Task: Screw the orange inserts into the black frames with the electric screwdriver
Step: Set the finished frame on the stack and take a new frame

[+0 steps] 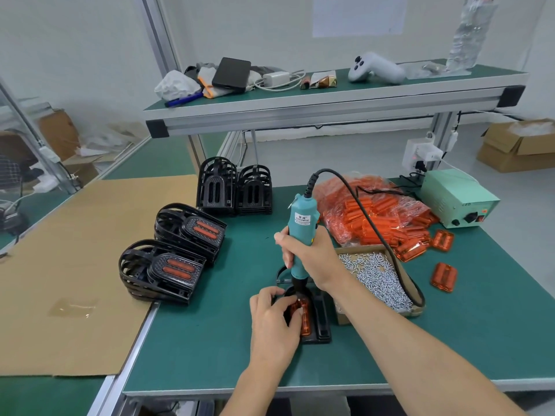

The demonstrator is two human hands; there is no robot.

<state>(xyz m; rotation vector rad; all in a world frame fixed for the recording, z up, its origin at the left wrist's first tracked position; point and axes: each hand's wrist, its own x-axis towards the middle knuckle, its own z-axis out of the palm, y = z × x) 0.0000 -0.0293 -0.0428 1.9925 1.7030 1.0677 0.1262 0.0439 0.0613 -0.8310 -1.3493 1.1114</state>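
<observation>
Teal screwdriver (301, 232) with a black cord (354, 202); translucent orange insert (303, 318) in a black frame (319, 322). Green table mat (210, 340); brown cardboard sheet (75, 265); silver screws (375, 277). Black stacked frames (162, 271) show orange slots inside a dotted surround. Pale green power box (456, 199).

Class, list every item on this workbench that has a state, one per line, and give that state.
Electric screwdriver: upright, held by right hand, tip on the insert.
Orange insert: seated in black frame, held by left hand.
Two finished stacks: inserts fitted.
Two empty frame stacks: no inserts.
Insert bag: open, spilling.
Screw box: open, full.
</observation>
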